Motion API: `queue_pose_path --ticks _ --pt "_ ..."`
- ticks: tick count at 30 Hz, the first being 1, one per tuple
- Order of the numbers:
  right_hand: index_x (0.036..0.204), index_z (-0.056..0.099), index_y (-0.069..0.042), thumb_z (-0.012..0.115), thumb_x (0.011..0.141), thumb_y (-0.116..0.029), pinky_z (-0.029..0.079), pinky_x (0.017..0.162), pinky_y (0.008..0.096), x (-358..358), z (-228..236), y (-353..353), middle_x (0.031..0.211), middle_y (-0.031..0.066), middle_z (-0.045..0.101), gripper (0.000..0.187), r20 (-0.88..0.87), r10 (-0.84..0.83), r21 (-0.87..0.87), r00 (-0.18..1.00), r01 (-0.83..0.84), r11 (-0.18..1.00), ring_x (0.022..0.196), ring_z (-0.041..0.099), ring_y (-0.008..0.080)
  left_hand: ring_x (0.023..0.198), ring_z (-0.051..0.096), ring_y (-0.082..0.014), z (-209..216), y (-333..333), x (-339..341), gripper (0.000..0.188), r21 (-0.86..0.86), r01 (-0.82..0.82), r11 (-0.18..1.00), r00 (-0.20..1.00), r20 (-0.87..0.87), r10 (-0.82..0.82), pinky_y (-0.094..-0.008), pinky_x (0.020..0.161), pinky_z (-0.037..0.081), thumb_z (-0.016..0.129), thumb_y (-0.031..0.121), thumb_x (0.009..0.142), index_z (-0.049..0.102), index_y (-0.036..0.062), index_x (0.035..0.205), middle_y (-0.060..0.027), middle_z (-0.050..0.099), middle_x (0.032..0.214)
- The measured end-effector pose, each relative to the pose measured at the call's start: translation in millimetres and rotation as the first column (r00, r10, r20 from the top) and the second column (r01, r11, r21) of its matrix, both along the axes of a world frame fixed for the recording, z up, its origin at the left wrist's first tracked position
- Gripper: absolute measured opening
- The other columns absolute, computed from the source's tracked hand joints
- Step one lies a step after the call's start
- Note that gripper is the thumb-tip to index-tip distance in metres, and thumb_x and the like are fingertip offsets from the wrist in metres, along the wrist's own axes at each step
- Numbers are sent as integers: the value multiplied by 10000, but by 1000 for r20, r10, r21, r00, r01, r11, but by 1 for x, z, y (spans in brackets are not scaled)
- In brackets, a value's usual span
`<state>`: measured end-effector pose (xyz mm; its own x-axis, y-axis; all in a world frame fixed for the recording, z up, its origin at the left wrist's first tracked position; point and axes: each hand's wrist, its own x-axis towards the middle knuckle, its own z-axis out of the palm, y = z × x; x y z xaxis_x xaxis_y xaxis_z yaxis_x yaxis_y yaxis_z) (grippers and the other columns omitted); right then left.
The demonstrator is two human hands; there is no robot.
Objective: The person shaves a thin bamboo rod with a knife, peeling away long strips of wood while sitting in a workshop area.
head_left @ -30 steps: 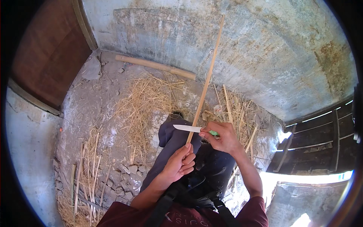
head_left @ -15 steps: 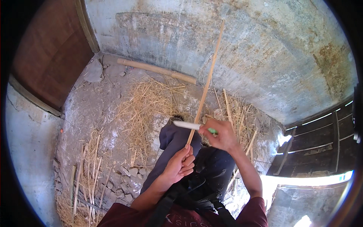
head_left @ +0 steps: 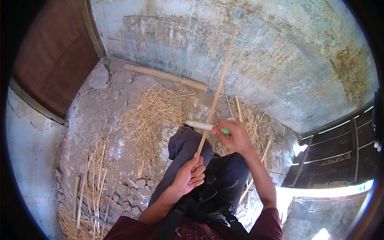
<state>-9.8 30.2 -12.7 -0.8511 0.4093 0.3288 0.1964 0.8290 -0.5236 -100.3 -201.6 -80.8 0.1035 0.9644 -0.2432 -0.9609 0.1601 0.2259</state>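
A long, thin strip of bamboo (head_left: pixel 218 92) slants up and away from me, its far end in front of the wall. My left hand (head_left: pixel 190 174) is closed around its near end, over my thigh. My right hand (head_left: pixel 233 136) grips a knife (head_left: pixel 200 125) by its green handle, partly hidden by the fingers. The pale blade points left and lies across the strip, a little beyond my left hand. It is slightly blurred, and I cannot tell how deep its edge sits against the strip.
A thick bamboo pole (head_left: pixel 166 77) lies along the foot of the stained wall (head_left: pixel 160 36). Straw-like shavings (head_left: pixel 154 114) cover the floor ahead, with split bamboo strips (head_left: pixel 96 188) at the left and more strips at the right. Stone rubble (head_left: pixel 128 202) lies near the left strips.
My right hand and the knife have moved slightly away from me along the strip. My left hand keeps its hold in nearly the same place.
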Motion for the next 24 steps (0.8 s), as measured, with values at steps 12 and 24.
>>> queue_pose_path --ticks 12,24 --pt "892 730 -104 806 920 -160 473 555 415 -21 1 52 728 140 693 98 -149 -68 -64 986 59 996 594 639 330 383 211 -55 2 2 1 447 9 10 1000 998 63 -11 -233 370 195 412 521 1146 385 200 836 80 247 559" --pt "944 769 -123 772 929 -150 496 545 384 -21 -1 83 748 94 732 31 -56 -71 3 996 72 997 604 694 216 382 198 -56 -1 2 4 457 -2 4 1000 1000 25 -4 -238 366 186 421 534 1140 380 198 832 78 240 555"
